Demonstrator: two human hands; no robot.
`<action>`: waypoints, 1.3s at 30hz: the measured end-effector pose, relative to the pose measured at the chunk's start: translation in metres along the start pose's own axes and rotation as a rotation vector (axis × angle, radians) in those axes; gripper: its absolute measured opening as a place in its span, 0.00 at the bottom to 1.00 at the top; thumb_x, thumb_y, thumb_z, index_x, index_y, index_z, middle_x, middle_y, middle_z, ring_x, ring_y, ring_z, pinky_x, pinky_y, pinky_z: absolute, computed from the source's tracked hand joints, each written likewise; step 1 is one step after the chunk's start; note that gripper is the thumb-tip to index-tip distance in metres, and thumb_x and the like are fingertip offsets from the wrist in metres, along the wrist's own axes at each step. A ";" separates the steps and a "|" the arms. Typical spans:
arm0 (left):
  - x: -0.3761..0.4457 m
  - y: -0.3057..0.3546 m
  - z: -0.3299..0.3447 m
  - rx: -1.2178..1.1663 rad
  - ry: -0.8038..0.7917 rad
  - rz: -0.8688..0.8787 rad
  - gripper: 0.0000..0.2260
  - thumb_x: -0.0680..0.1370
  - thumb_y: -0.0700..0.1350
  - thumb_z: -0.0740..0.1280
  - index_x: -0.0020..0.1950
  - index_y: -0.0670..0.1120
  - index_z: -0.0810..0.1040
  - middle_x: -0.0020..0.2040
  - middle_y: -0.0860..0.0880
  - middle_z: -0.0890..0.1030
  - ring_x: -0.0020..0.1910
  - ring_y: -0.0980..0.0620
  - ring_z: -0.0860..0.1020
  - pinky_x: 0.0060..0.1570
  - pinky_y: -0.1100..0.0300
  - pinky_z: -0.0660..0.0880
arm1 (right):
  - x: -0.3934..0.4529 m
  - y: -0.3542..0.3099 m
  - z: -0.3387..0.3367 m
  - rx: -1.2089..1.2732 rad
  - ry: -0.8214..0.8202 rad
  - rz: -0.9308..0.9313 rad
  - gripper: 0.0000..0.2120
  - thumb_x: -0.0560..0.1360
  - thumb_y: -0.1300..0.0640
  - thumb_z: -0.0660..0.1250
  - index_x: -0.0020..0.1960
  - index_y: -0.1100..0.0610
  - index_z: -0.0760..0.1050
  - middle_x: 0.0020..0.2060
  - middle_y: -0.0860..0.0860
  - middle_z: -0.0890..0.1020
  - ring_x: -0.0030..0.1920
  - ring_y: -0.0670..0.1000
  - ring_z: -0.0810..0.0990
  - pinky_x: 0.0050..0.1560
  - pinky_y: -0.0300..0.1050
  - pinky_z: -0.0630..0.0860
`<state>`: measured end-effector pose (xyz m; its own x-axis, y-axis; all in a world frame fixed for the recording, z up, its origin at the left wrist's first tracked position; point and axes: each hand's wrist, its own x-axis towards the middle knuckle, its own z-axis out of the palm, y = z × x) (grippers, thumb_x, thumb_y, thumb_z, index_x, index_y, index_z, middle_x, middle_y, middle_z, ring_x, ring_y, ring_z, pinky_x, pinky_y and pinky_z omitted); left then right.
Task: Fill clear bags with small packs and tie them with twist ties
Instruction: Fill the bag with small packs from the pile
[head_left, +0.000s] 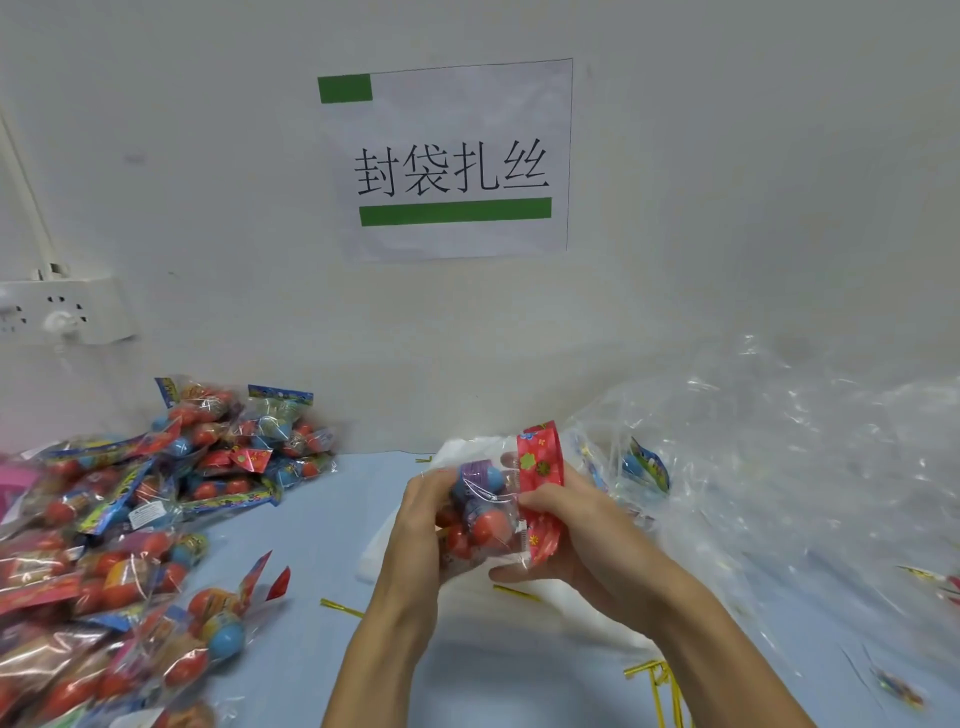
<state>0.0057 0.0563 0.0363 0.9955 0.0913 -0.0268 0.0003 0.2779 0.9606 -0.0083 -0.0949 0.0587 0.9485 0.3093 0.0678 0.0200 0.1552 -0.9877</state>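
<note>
Both hands hold one clear bag (480, 519) of red and blue balls above the light blue table (322, 530). My left hand (421, 525) grips the bag's body from the left. My right hand (561, 535) pinches the bag's red flowered top edge (543, 467), which stands up and folds over my fingers. Yellow twist ties lie on the table: one (340, 607) left of my left forearm, one (514, 592) under the bag, and a bunch (657, 686) near my right forearm.
A heap of filled bags (119, 519) covers the left of the table. A pile of crumpled clear bags (779, 467) with a few small packs fills the right. White plastic (597, 623) lies under my hands. A wall sign (452, 161) and a socket strip (67, 312) are behind.
</note>
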 end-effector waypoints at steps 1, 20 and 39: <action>-0.001 0.001 0.002 0.010 -0.008 0.004 0.22 0.73 0.61 0.69 0.58 0.46 0.80 0.49 0.45 0.86 0.48 0.45 0.85 0.51 0.44 0.82 | 0.000 0.000 0.001 -0.010 -0.010 0.004 0.16 0.81 0.64 0.58 0.61 0.49 0.77 0.53 0.53 0.86 0.51 0.55 0.86 0.46 0.54 0.83; -0.004 -0.005 0.014 0.238 0.124 0.074 0.19 0.78 0.63 0.62 0.51 0.49 0.80 0.45 0.48 0.85 0.38 0.51 0.85 0.29 0.57 0.79 | 0.008 0.013 0.005 -0.452 0.406 -0.206 0.08 0.78 0.43 0.68 0.48 0.48 0.79 0.40 0.43 0.86 0.40 0.44 0.85 0.42 0.45 0.79; -0.007 -0.009 0.021 0.323 0.258 0.304 0.22 0.83 0.57 0.54 0.42 0.48 0.81 0.37 0.48 0.83 0.39 0.45 0.84 0.32 0.43 0.81 | 0.001 0.007 0.006 -0.378 0.208 -0.113 0.18 0.69 0.36 0.73 0.52 0.42 0.72 0.42 0.45 0.87 0.40 0.47 0.87 0.39 0.44 0.83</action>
<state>0.0008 0.0335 0.0336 0.8992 0.3664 0.2393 -0.2158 -0.1043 0.9708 -0.0096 -0.0877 0.0531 0.9764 0.1089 0.1863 0.2044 -0.1885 -0.9606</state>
